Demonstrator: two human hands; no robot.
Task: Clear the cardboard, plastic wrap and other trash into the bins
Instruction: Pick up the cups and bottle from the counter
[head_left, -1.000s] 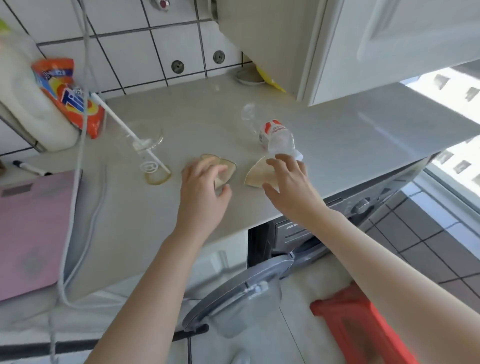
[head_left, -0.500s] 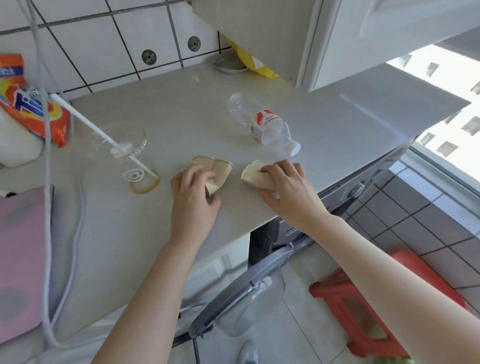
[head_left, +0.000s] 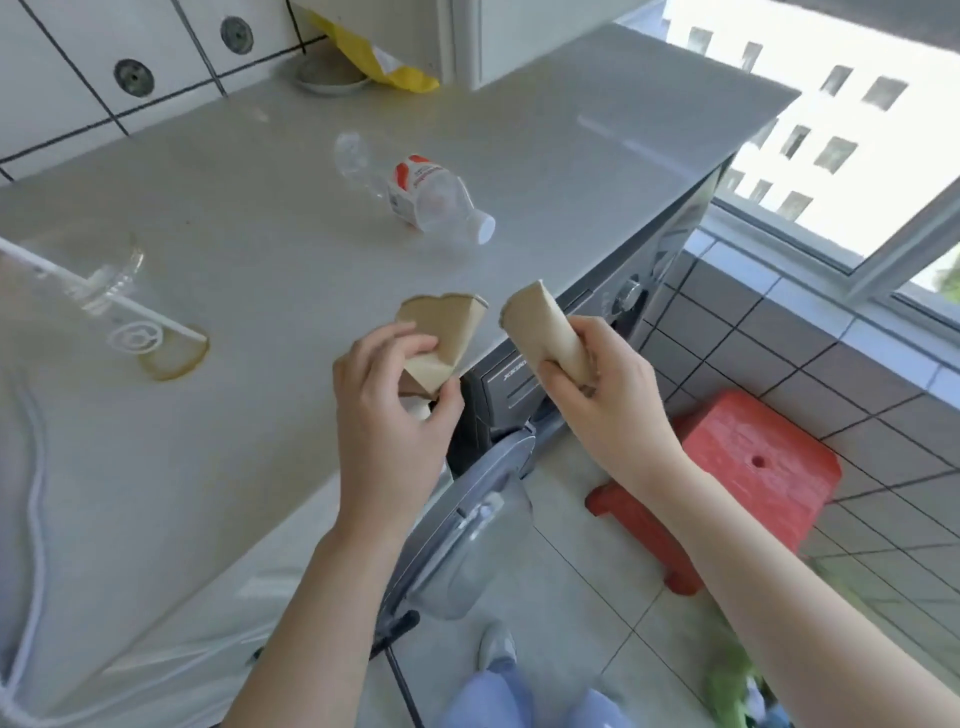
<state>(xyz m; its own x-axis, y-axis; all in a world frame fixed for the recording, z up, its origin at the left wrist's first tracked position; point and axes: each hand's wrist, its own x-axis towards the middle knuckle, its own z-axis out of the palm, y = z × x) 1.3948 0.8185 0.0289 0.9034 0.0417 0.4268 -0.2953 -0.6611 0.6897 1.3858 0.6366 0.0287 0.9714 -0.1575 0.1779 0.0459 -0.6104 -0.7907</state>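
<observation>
Two crushed paper cups are off the bench (head_left: 597, 171): our left hand (head_left: 387, 410) pinches one cup (head_left: 441, 332), our right hand (head_left: 608, 400) grips the other cup (head_left: 545, 332), probably for carrying both to the bins together.

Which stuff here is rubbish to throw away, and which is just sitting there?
Rubbish for the bins: crushed paper cup in the left hand, crushed paper cup in the right hand, plastic bottle, plastic cup with straw.

Just lying about: red stool, washing machine, yellow bag.
</observation>
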